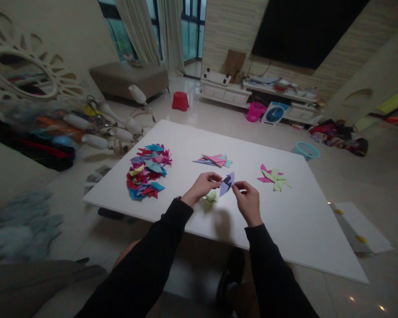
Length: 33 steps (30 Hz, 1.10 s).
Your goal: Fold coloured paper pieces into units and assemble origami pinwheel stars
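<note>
Between my two hands, above the near middle of the white table point(298, 225), is a purple folded-paper piece point(227, 184) with pointed ends. My left hand point(204, 185) pinches its left side with thumb and forefinger. On its right edge, the fingertips of my right hand point(248, 201) are closed. A light green folded-paper piece point(209, 201) lies on the tabletop just below, close to my left wrist. Beyond my hands rests a small stack of flat folded papers point(215, 160) in pink, blue and purple.
Left on the table is a heap of many-coloured folded-paper pieces point(147, 172). To the right lie green and magenta folded pieces point(275, 176). A chandelier with white shades point(119, 132) stands by the table's left edge. A blue basket point(305, 150) is past the far right corner.
</note>
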Motion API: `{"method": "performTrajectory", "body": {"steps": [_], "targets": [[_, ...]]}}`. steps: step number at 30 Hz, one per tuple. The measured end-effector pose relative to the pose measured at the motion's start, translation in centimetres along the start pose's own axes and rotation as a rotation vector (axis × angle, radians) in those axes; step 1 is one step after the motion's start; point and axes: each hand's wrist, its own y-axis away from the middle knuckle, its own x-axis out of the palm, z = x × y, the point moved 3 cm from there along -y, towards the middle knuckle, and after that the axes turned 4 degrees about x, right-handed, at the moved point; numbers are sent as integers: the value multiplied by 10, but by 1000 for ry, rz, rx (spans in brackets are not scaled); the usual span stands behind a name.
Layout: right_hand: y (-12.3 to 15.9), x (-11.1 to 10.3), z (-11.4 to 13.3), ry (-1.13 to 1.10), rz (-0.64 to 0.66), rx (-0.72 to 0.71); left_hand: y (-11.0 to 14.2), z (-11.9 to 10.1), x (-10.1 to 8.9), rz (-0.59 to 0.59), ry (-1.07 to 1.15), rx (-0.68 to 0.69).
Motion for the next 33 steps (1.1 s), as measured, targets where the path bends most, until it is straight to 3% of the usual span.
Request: {"method": "performTrajectory", "body": {"steps": [6, 10, 14, 20, 26, 33], "targets": [[-12, 3, -29, 369, 153, -2, -3, -3, -14, -160, -48, -70], [-12, 8, -47, 611, 319, 8, -3, -7, -18, -175, -65, -84], [-8, 18, -54, 719, 417, 14, -2, -7, -18, -167, -55, -99], [-3, 38, -57, 776, 470, 6, 0, -7, -16, -172, -48, -90], [-4, 56, -69, 665, 504, 28, 0, -5, -21, -167, -140, -71], [-5, 56, -73, 632, 516, 53, 4, -6, -39, -183, -386, 0]]}}
